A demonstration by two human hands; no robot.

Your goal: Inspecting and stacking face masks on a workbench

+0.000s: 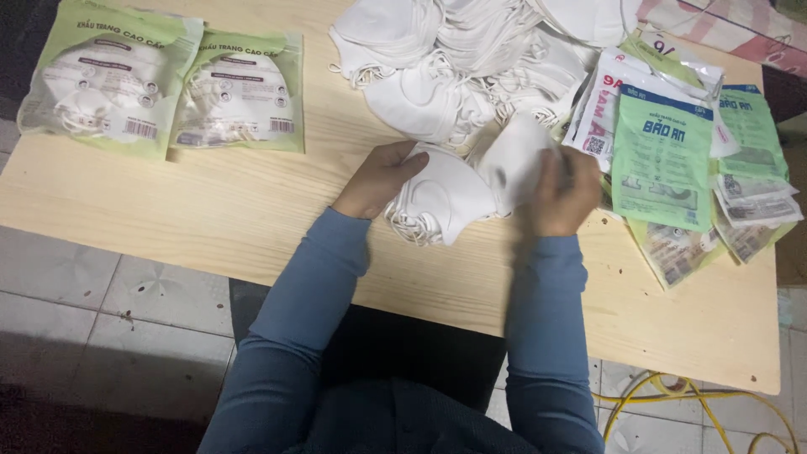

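My left hand [378, 178] rests on a small stack of white face masks [441, 202] lying on the light wooden table [252, 210]. My right hand [565, 192] grips a single white mask [517, 160] and lifts it just right of that stack. Both arms wear blue-grey sleeves. Behind my hands spreads a large loose pile of white masks [462, 59], their ear loops tangled.
Two filled green mask packets [109, 80] [239, 92] lie at the table's far left. A heap of flat empty green and white packets [672, 151] sits at the right. Yellow cable [672, 395] coils on the tiled floor near the table's right corner.
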